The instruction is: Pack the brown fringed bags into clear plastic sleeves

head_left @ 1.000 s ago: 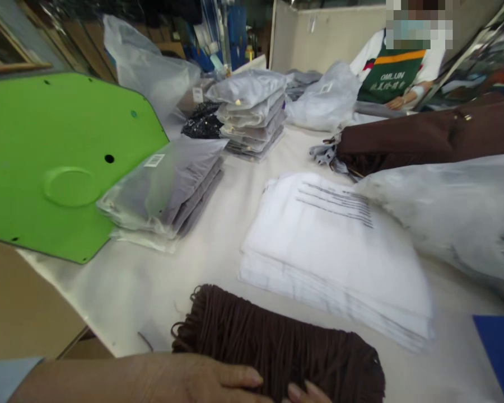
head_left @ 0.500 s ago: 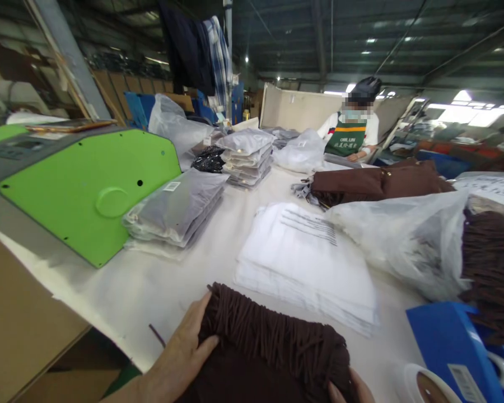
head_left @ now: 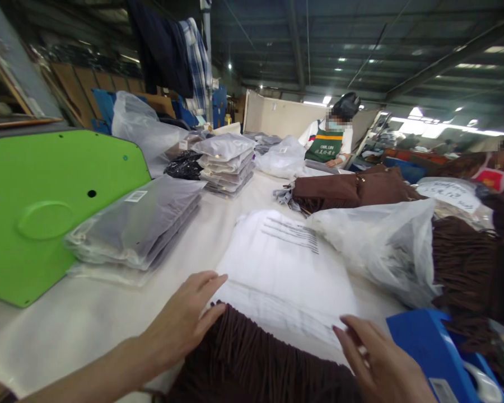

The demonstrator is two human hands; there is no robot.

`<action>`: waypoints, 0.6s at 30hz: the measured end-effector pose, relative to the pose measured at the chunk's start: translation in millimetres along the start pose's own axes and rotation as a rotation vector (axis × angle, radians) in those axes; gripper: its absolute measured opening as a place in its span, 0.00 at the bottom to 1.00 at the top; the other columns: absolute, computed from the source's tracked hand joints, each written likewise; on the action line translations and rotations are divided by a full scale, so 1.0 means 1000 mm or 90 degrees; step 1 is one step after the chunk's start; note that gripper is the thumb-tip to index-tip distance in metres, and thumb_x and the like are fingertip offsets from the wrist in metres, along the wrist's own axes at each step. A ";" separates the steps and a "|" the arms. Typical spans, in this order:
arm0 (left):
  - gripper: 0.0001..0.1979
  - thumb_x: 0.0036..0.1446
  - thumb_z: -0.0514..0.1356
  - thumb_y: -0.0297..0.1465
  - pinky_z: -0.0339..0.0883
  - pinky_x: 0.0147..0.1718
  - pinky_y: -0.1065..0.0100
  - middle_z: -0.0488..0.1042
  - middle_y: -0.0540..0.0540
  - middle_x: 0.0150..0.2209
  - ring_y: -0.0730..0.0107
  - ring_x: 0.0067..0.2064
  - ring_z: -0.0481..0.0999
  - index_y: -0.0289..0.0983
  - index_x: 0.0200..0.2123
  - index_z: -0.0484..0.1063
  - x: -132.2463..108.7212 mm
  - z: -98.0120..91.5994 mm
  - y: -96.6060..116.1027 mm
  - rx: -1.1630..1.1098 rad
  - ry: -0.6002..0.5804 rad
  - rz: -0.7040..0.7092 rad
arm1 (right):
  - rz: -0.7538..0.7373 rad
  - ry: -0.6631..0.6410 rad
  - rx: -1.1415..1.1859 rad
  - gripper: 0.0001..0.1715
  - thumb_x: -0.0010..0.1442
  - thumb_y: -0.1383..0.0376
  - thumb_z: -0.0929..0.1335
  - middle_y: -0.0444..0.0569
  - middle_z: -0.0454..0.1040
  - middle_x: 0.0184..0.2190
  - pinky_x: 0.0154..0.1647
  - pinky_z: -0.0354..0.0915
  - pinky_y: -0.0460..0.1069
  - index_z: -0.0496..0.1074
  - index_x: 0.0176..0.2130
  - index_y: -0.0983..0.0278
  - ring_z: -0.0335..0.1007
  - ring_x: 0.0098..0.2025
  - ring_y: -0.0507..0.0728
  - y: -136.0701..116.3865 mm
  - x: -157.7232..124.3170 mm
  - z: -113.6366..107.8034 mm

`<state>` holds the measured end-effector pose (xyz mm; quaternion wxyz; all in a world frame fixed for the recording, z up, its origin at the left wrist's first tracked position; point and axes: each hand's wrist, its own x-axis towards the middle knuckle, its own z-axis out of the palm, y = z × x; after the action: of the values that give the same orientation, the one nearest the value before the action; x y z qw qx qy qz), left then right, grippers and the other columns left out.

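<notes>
A dark brown fringed bag (head_left: 264, 364) lies at the table's near edge, its fringe strands uppermost. My left hand (head_left: 193, 313) is open at its upper left corner, thumb close to the fringe and fingers reaching over the white sheets. On the other side my right hand (head_left: 373, 352) is open, fingers apart, just above the bag's right end. Directly beyond both hands rests a stack of white plastic bags (head_left: 285, 274) with dark printed lines. Whether the left thumb touches the fringe I cannot tell.
At left stands a green-sided machine (head_left: 59, 207) beside packed grey pouches (head_left: 138, 218). More packed pouches (head_left: 224, 162) are piled behind. Brown bags (head_left: 348, 187), a clear plastic bag (head_left: 382, 240) and a blue tape dispenser (head_left: 428, 347) line the right. A co-worker (head_left: 330, 137) stands across the table.
Both hands have come off the brown bag's edges and moved forward, fingers spreading. The bag sits lower in view, and the camera has turned slightly right.
</notes>
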<state>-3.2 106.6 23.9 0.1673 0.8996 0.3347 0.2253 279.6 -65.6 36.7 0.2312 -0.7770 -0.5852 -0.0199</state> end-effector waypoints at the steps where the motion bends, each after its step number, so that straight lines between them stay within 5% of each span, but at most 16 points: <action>1: 0.17 0.59 0.51 0.31 0.60 0.52 0.57 0.67 0.39 0.49 0.59 0.52 0.65 0.36 0.51 0.65 0.020 0.002 0.000 0.000 -0.016 0.031 | -0.021 -0.020 0.007 0.15 0.59 0.57 0.60 0.50 0.73 0.38 0.39 0.68 0.51 0.68 0.43 0.59 0.72 0.39 0.58 -0.005 0.022 0.008; 4: 0.17 0.54 0.59 0.29 0.59 0.52 0.58 0.68 0.38 0.47 0.58 0.51 0.64 0.32 0.48 0.67 0.078 0.022 -0.002 0.005 -0.131 0.087 | -0.022 -0.196 -0.007 0.14 0.54 0.64 0.65 0.55 0.70 0.43 0.45 0.62 0.55 0.68 0.43 0.64 0.66 0.46 0.62 -0.012 0.074 0.037; 7: 0.21 0.44 0.68 0.32 0.61 0.47 0.58 0.69 0.41 0.44 0.57 0.48 0.65 0.34 0.43 0.70 0.113 0.049 -0.014 0.008 -0.224 0.094 | 0.005 -0.275 0.013 0.07 0.51 0.66 0.67 0.51 0.70 0.36 0.40 0.61 0.52 0.70 0.34 0.64 0.66 0.39 0.58 -0.004 0.098 0.058; 12: 0.04 0.48 0.65 0.28 0.62 0.41 0.68 0.70 0.49 0.34 0.67 0.40 0.68 0.36 0.28 0.71 0.133 0.066 -0.035 -0.012 -0.275 0.096 | 0.020 -0.341 0.125 0.06 0.52 0.65 0.65 0.43 0.68 0.25 0.33 0.57 0.47 0.67 0.24 0.61 0.63 0.30 0.52 0.015 0.104 0.070; 18: 0.08 0.54 0.59 0.34 0.60 0.38 0.66 0.69 0.47 0.33 0.65 0.38 0.67 0.35 0.30 0.68 0.135 0.060 -0.022 0.011 -0.283 0.110 | 0.077 -0.378 0.255 0.10 0.51 0.61 0.62 0.41 0.61 0.21 0.30 0.53 0.48 0.59 0.21 0.61 0.55 0.26 0.51 0.021 0.115 0.069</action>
<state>107.2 204.9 2.8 0.2090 0.9538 0.2134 0.0323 318.6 59.7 2.4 0.1995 -0.7211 -0.5722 0.3358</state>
